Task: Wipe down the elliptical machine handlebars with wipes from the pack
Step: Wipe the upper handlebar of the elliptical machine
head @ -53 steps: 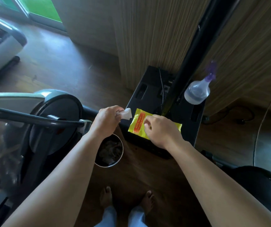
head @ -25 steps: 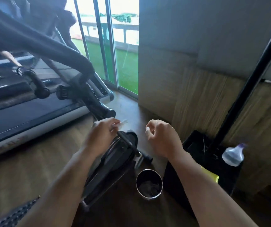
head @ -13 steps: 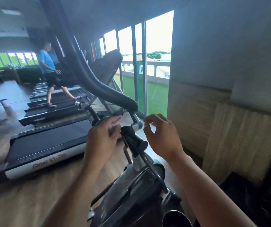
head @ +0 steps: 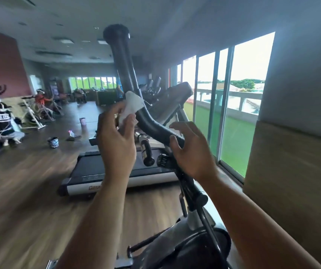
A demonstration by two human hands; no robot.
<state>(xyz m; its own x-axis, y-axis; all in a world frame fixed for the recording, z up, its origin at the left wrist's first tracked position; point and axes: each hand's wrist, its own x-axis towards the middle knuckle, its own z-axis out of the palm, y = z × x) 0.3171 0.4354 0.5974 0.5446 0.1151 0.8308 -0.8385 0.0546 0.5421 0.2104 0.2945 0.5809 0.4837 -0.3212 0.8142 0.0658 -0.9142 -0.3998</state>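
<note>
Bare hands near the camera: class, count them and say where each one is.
2. The left hand pinches a crumpled white wipe at the long black curved handlebar; the right hand is open beside its lower bend. Hands of the distant people are too blurred to count.

Open air lies left of the black curved padded handlebar (head: 125,74); a short silver-banded black grip (head: 146,150) juts just below it.

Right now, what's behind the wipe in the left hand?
The black handlebar runs behind the wipe, which the left hand pinches. The stretch of bar behind the wipe is covered; contact cannot be told.
</note>
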